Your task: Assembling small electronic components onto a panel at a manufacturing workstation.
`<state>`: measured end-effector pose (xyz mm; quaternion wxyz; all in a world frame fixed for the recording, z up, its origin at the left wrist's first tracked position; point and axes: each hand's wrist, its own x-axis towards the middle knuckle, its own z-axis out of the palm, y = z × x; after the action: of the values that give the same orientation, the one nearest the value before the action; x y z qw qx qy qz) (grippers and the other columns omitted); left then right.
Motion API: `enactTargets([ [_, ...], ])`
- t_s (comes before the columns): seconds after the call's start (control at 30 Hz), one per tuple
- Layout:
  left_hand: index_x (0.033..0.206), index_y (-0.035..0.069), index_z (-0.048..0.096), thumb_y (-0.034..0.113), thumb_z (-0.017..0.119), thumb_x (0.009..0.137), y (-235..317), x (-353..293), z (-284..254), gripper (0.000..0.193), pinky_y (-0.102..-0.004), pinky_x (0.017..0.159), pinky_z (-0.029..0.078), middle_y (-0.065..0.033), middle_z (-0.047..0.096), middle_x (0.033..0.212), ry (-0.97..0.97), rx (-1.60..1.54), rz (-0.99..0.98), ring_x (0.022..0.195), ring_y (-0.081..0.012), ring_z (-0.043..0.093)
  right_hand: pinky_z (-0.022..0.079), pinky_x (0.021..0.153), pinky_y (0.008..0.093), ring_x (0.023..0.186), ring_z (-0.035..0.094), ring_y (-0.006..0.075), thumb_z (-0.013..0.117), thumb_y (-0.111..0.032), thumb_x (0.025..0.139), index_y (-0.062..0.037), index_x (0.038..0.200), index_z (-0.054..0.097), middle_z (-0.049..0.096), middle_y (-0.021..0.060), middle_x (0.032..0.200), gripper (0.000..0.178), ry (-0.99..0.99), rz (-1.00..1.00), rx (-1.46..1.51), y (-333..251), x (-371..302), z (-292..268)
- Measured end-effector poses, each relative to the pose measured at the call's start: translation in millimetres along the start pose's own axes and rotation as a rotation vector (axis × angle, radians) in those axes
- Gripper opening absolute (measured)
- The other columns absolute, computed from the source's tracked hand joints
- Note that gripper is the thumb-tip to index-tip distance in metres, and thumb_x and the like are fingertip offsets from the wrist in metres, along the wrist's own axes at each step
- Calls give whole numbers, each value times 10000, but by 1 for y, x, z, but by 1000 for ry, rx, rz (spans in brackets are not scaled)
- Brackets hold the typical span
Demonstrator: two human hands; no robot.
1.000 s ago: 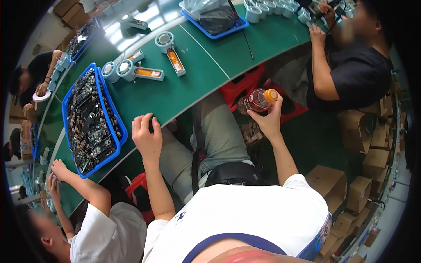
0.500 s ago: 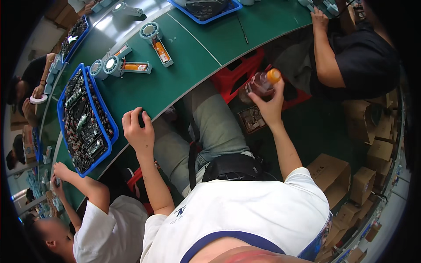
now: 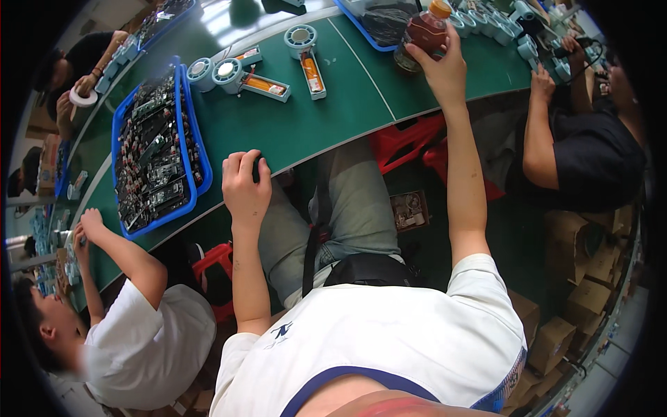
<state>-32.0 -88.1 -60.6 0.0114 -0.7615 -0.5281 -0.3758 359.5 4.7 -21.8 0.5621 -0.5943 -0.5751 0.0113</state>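
Observation:
My right hand [image 3: 445, 71] is wrapped round a plastic bottle [image 3: 423, 33] of reddish-brown drink with an orange cap. The bottle is over the green table [image 3: 347, 90], beside a blue tray [image 3: 368, 33] of black plastic wrap; whether its base touches the tabletop I cannot tell. At the table's near edge is my left hand [image 3: 244, 186], fingers loosely bent and thumb apart. A dark patch between its thumb and forefinger cannot be made out. Farther in lie pale blue fan units [image 3: 301, 40] with orange cells in their open handles.
Blue trays [image 3: 193, 201] of small circuit boards stand at the left. Co-workers sit on both sides, one in a white shirt [image 3: 153, 347], one in a dark shirt [image 3: 590, 167]. Red stools [image 3: 406, 142] and a small parts box [image 3: 410, 210] are below the table; cardboard cartons [image 3: 552, 340] lie at right.
My right hand has carried the bottle up and forward, from beside the table edge to over the table. My left hand stays by the edge. The whole view has shifted.

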Motion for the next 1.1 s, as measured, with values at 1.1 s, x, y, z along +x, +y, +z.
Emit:
enactTargets([
  [1.1,974,27,642,84,706,832,-12,-8,-4,165,-404,735,526,-111,577,922,23,-56,37,868,-307,603,507,697,414,737,635,319,689,-147,918,-28,1088,682,631,110,754,207,-451,-451,232,-226,-105,148],
])
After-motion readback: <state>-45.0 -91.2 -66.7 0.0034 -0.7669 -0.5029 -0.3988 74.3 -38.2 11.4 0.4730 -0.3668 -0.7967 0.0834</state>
